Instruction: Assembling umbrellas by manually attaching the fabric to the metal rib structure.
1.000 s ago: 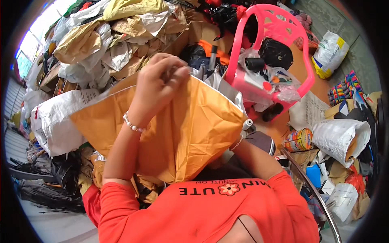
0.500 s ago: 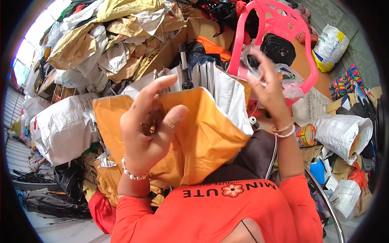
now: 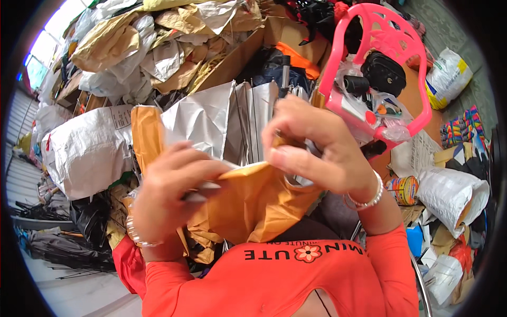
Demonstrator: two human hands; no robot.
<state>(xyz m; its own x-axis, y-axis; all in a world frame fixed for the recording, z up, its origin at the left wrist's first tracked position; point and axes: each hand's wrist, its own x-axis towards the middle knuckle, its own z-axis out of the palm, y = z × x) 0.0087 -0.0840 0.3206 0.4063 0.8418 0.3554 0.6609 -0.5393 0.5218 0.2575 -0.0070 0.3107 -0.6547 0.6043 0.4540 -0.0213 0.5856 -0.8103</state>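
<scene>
A partly folded umbrella lies across my lap. Its orange cloth [image 3: 237,201] faces me, and its silver lining [image 3: 203,119] shows in pleats with thin ribs beyond. Over the pleats rises a dark telescoping shaft [image 3: 285,74]. My right hand [image 3: 327,148] is closed, thumb and forefinger pinching the cloth's edge. A small brownish bit shows between its curled fingers, too unclear to name. My left hand [image 3: 171,193], blurred by motion, is curled over the same edge further left, its fingertips partly hidden.
A pink plastic chair [image 3: 426,79] at the right holds a black bag [image 3: 384,74] and a dark thread spool [image 3: 356,84]. Heaped paper and plastic sacks [image 3: 111,45] fill the far left. A white sack [image 3: 87,150] lies left; a round tin [image 3: 403,190] stands right.
My right hand has come down and inward from beside the chair to the cloth's edge. My left hand has lowered and curled over the cloth. The view has shifted slightly.
</scene>
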